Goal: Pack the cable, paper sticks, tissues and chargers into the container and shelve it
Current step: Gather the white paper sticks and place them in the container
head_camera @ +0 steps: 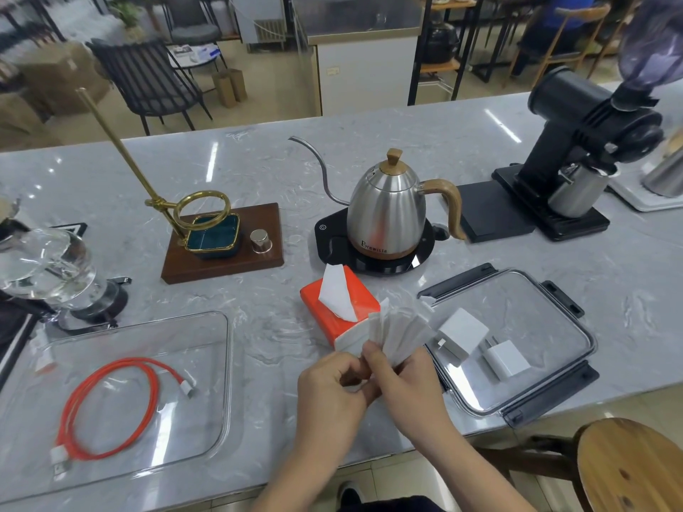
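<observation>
Both hands are meeting near the front edge of the desk (369, 142), over its middle. The left hand (330, 386) and the right hand (401, 378) are each curling their fingers round the bottom of a fan of white paper sticks (401, 332), pinching them together; exactly how many sticks there are is hard to tell through the blur.

To do this step well, the person should be squaring the fan into one tight bundle before carrying it left, so none slips out over the desk, then laying it flat beside the cable.

The clear container (221, 364) is sitting at the front left corner of the desk with the coiled red cable (111, 408) already lying inside it. The orange tissue pack (342, 308) is standing just behind the hands, touching the sticks or nearly so. Two white chargers (480, 345) are resting on the clear lid (554, 315) toward the front right.

A steel gooseneck kettle (388, 205), a brass dripper stand (199, 216) and a black grinder (591, 142) are lining the far side, well apart from the path. Only the tissue pack is crowding the hands.
</observation>
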Motion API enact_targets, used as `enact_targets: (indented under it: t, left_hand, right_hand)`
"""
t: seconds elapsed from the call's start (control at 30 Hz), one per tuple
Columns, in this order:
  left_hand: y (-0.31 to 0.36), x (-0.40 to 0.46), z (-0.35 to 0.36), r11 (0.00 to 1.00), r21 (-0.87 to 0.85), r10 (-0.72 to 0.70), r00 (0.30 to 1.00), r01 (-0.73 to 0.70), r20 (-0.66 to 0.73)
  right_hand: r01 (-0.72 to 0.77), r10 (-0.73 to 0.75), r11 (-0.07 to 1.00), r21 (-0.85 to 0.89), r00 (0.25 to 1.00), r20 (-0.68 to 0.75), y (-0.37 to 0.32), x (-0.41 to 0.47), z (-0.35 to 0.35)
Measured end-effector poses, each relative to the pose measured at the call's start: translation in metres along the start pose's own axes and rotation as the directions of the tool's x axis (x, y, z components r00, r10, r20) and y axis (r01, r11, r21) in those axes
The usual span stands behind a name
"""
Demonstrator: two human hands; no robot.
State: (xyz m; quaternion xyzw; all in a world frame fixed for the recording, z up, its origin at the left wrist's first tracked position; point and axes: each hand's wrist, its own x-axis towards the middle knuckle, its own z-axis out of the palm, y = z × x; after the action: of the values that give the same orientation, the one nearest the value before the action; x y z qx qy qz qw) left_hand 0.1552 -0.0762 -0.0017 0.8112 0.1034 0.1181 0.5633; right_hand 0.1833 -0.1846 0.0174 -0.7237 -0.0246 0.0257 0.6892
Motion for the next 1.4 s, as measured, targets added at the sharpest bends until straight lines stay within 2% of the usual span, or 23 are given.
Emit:
enact_targets:
  t: [0.07, 0.17, 0.27, 0.47, 0.57, 0.67, 0.83, 1.03, 1.17, 1.27, 1.4]
  left_hand:
    - [0.0, 0.001, -0.006, 0.999, -0.012, -0.036, 0.999, 0.036, 0.039]
    - [0.003, 0.002, -0.019, 1.0, -0.001, -0.019, 0.999, 0.019, 0.044]
    - [0.014, 0.008, -0.03, 0.999, -0.032, 0.042, 0.999, -0.042, 0.023]
    - [0.048, 0.022, -0.026, 0.977, -0.034, 0.212, 0.961, -0.209, 0.177]
    - [0.051, 0.023, -0.017, 0.974, -0.056, 0.225, 0.944, -0.217, 0.241]
    - [0.052, 0.022, -0.009, 0.977, -0.152, 0.184, 0.946, -0.147, 0.265]
    - [0.056, 0.019, 0.004, 0.955, -0.291, 0.135, 0.955, -0.055, 0.263]
    - [0.06, 0.023, -0.002, 0.931, -0.354, 0.187, 0.944, -0.083, 0.271]
    - [0.059, 0.027, -0.004, 0.93, -0.356, 0.178, 0.962, -0.096, 0.205]
    - [0.058, 0.027, -0.007, 0.913, -0.399, 0.172, 0.966, -0.082, 0.194]
    - [0.057, 0.028, -0.007, 0.896, -0.442, 0.116, 0.986, -0.053, 0.118]
  right_hand:
    - [0.062, -0.061, 0.997, -0.039, 0.998, 0.015, -0.002, 0.003, -0.005]
    - [0.141, -0.137, 0.986, -0.09, 0.989, 0.047, -0.002, 0.011, -0.012]
    - [0.122, -0.113, 0.989, -0.086, 0.989, 0.096, 0.0, 0.016, -0.016]
    - [0.102, -0.079, 0.99, -0.097, 0.972, 0.222, 0.018, 0.01, -0.012]
    - [0.114, -0.063, 0.969, -0.219, 0.971, 0.23, 0.028, 0.009, -0.011]
    - [0.148, -0.087, 0.949, -0.28, 0.972, 0.217, 0.031, 0.01, -0.012]
    - [0.161, -0.096, 0.933, -0.321, 0.974, 0.207, 0.038, 0.01, -0.014]
    - [0.258, -0.182, 0.915, -0.311, 0.95, 0.252, 0.027, 0.014, -0.002]
    - [0.174, -0.075, 0.939, -0.298, 0.945, 0.317, 0.031, 0.015, 0.001]
    - [0.117, -0.046, 0.969, -0.216, 0.95, 0.309, 0.03, 0.014, 0.002]
    - [0.148, -0.086, 0.968, -0.205, 0.954, 0.286, 0.033, 0.01, 0.011]
